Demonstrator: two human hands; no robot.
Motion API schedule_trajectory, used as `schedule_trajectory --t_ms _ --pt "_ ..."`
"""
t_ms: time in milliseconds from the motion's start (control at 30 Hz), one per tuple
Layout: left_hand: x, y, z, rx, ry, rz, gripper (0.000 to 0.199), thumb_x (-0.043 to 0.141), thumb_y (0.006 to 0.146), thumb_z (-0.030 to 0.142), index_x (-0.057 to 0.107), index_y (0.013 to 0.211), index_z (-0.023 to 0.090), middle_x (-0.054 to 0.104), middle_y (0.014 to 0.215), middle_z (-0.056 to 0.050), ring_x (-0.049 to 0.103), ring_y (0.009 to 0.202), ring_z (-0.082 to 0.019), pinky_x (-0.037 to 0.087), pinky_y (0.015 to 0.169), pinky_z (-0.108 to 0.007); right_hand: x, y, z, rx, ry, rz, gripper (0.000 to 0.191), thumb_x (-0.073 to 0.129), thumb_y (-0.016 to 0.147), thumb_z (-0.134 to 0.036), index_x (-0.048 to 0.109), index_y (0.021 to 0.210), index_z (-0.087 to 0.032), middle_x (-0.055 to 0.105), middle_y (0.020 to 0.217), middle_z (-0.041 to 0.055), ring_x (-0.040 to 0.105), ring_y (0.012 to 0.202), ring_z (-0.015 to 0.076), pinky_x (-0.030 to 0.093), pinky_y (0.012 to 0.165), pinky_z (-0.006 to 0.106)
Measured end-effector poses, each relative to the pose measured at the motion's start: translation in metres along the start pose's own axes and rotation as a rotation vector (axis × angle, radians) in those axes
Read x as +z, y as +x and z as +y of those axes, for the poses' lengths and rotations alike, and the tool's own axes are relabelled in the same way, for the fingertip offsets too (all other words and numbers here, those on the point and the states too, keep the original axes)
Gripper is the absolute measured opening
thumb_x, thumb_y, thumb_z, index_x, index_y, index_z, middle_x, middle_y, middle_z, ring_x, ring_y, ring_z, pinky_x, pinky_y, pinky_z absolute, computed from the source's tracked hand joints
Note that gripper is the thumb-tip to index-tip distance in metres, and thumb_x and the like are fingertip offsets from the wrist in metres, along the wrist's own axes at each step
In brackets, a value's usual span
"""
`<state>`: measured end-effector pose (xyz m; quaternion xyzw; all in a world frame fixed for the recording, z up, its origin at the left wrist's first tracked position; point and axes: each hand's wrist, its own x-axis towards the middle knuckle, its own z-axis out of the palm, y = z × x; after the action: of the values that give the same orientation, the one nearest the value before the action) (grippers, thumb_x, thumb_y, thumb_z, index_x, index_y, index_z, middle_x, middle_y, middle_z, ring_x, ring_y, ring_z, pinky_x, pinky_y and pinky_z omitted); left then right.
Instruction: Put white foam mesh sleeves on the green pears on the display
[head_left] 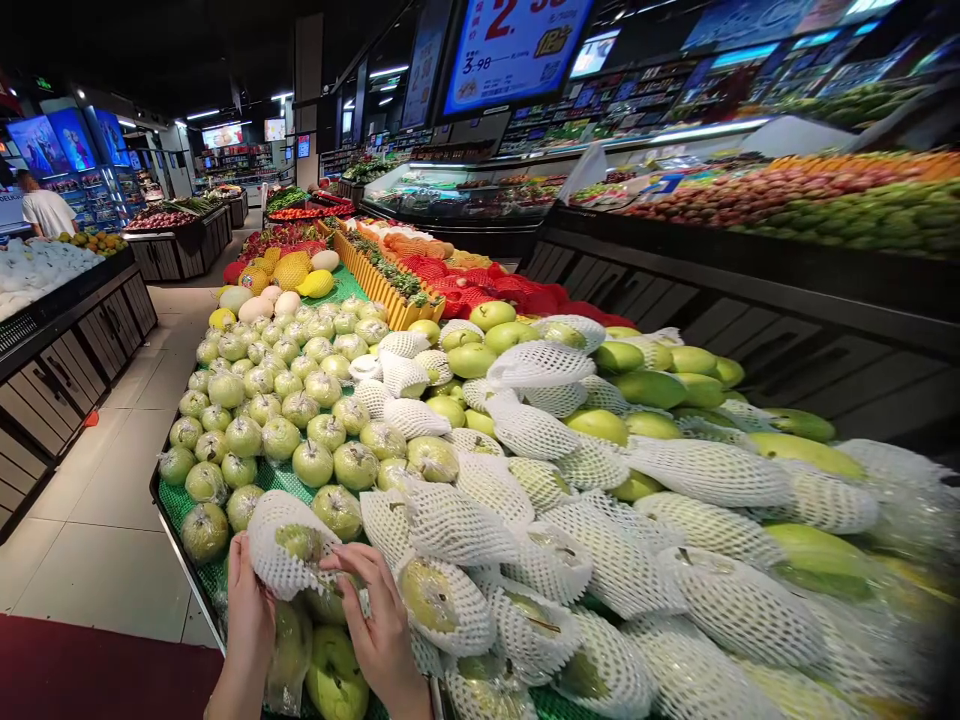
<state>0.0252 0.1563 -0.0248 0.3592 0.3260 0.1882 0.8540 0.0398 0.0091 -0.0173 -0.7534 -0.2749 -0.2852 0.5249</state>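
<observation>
A round green fruit, perhaps a pear, sits inside a white foam net (279, 525) low at the left front of the display. My left hand (251, 605) is closed around the net's near left side. With bent fingers, my right hand (375, 610) pinches the net's right rim beside the exposed part of the fruit (300, 541). Just below both hands lie a bare green fruit (336, 675) and a clear plastic wrapping (287, 650). Close by on the right rests another fruit in a foam net (429, 594).
Film-wrapped round green fruits (244, 437) fill the display's left side. Long green mangoes (649, 388) and net-covered fruits (559, 430) heap up on the right. A yellow divider (386, 285) runs further back. Beyond the tiled aisle (112, 520), a person (46, 208) stands.
</observation>
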Motion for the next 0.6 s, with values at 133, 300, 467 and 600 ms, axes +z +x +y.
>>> schedule_trajectory --t_ms 133,300,467,600 --pt "0.003 -0.001 0.007 -0.039 -0.016 0.006 0.027 0.076 0.075 0.025 0.065 0.100 0.021 0.069 0.104 -0.007 0.069 0.090 -0.021 0.058 0.069 -0.024 0.009 -0.006 -0.002 0.034 0.055 0.038 0.021 0.043 0.102 -0.014 0.053 0.118 -0.023 0.059 0.101 0.0082 0.063 0.100 0.0170 0.061 0.084 0.027" --pt "0.008 -0.012 0.012 -0.081 -0.028 0.022 0.034 0.069 0.079 0.022 0.063 0.112 0.018 0.070 0.101 -0.009 0.070 0.088 -0.022 0.059 0.071 -0.028 0.013 -0.016 -0.008 -0.084 0.034 -0.080 0.025 0.058 0.098 -0.022 0.052 0.122 -0.024 0.059 0.096 0.0055 0.064 0.087 0.0188 0.063 0.077 0.031" --pt "0.006 -0.026 0.012 -0.052 0.018 0.033 0.054 0.068 0.086 0.040 0.049 0.134 0.027 0.068 0.119 -0.011 0.071 0.098 -0.024 0.059 0.073 -0.027 0.025 -0.021 -0.008 0.103 0.009 0.011 0.025 0.056 0.099 -0.045 0.053 0.115 -0.026 0.065 0.101 0.0082 0.069 0.088 0.0208 0.063 0.069 0.029" --pt "0.000 -0.027 0.005 0.059 0.128 -0.188 0.089 0.084 0.065 0.055 0.046 0.141 0.028 0.058 0.142 -0.015 0.065 0.119 -0.033 0.059 0.081 -0.031 0.018 -0.010 0.005 0.185 0.086 0.149 0.030 0.064 0.093 -0.051 0.059 0.106 -0.025 0.066 0.096 0.0055 0.070 0.090 0.0193 0.062 0.077 0.026"
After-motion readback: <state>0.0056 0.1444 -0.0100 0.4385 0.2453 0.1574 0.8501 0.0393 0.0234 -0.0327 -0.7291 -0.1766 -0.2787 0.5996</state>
